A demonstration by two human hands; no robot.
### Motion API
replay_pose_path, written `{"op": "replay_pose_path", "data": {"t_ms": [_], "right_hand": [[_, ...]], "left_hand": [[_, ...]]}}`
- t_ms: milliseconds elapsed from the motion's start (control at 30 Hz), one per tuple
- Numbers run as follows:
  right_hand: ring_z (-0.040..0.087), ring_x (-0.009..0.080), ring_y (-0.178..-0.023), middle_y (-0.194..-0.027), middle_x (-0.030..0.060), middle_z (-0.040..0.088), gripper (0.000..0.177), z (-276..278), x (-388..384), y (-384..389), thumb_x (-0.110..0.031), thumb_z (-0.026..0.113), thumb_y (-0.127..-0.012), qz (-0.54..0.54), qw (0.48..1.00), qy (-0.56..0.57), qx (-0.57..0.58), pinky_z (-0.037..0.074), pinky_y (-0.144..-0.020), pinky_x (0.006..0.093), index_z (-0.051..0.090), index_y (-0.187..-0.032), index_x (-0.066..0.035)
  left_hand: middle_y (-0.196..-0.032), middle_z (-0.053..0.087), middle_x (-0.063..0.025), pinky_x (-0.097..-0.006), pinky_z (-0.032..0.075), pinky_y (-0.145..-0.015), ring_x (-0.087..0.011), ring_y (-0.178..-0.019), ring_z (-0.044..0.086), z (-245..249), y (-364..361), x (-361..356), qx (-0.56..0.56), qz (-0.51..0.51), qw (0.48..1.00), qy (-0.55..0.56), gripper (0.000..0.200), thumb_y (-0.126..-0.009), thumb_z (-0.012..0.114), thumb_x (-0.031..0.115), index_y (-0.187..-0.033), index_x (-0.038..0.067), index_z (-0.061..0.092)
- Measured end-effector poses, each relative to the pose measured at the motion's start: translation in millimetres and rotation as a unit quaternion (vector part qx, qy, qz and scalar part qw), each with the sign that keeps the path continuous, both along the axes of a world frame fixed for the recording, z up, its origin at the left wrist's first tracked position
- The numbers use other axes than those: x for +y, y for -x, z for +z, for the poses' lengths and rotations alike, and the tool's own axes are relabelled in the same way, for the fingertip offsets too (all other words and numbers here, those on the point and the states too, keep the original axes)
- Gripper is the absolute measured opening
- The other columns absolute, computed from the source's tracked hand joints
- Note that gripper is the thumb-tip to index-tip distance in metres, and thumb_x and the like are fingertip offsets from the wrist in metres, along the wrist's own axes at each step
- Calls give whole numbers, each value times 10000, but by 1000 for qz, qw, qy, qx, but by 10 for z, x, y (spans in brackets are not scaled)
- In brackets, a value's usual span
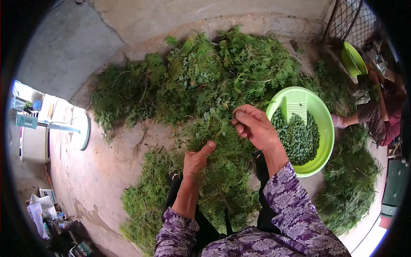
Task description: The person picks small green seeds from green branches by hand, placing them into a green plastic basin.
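My left hand (pixel 197 162) is closed around a leafy evergreen branch (pixel 209 130), thumb on top, with bluish-green cones among its sprays. Just right of that branch, my right hand (pixel 258 129) is raised with fingers curled and pinched toward the thumb. Whatever it may hold is too small to make out. A lime-green basin (pixel 327 143) with a ribbed washboard panel stands beside my right forearm. Inside it lies a heap of small round green cones (pixel 296 139). More cut greenery (pixel 222 188) lies across my lap and between my legs.
A long pile of evergreen branches (pixel 239 64) runs along the wall ahead, with more heaps (pixel 143 197) at left and right (pixel 349 184). Another person (pixel 376 107) sits at the right near a second green basin (pixel 354 60). A pedestal fan (pixel 83 130) and clutter occupy the left.
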State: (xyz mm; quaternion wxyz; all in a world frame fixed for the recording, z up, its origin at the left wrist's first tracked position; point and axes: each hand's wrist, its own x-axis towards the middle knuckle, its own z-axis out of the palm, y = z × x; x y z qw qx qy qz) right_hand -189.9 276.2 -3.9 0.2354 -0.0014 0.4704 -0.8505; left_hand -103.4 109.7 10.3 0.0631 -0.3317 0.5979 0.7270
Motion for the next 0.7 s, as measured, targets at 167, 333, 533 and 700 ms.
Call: {"op": "replay_pose_path", "data": {"t_ms": [167, 333, 533, 700], "right_hand": [[452, 48, -541, -654, -35, 510, 233, -2, -80, -50, -299, 571, -817, 63, 980, -185, 35, 350, -465, 187, 568, -809, -67], [451, 38, -553, -651, -38, 519, 243, -20, -112, -73, -274, 631, -772, 81, 970, -215, 78, 355, -475, 186, 579, -864, -56], [460, 36, -571, -662, -39, 529, 231, -4, -80, -65, -174, 655, -723, 93, 955, -248, 133, 373, -495, 184, 570, -907, -66], [497, 64, -620, -680, -5, 537, 150, 97, -81, -74, -100, 624, -697, 118, 964, -222, 86, 431, -562, 213, 553, -816, -43]], "left_hand": [[-487, 432, 53, -241, 249, -383, -57, -404, 337, -169, -11, -8, -3, -16, 999, 51, 328, -654, 749, 286, -531, 78, 526], [-615, 532, 14, -235, 336, -448, -68, -491, 429, -180, 14, 47, 68, 7, 998, -7, 321, -652, 749, 261, -789, 9, 604], [-556, 504, 5, -262, 346, -413, -82, -435, 420, -428, -1, -39, 107, 17, 994, -9, 309, -651, 747, 290, -642, 43, 563], [-454, 422, 21, -273, 309, -360, -84, -361, 363, -189, 33, -30, -39, 76, 996, -6, 416, -648, 744, 338, -458, 131, 437]]}}
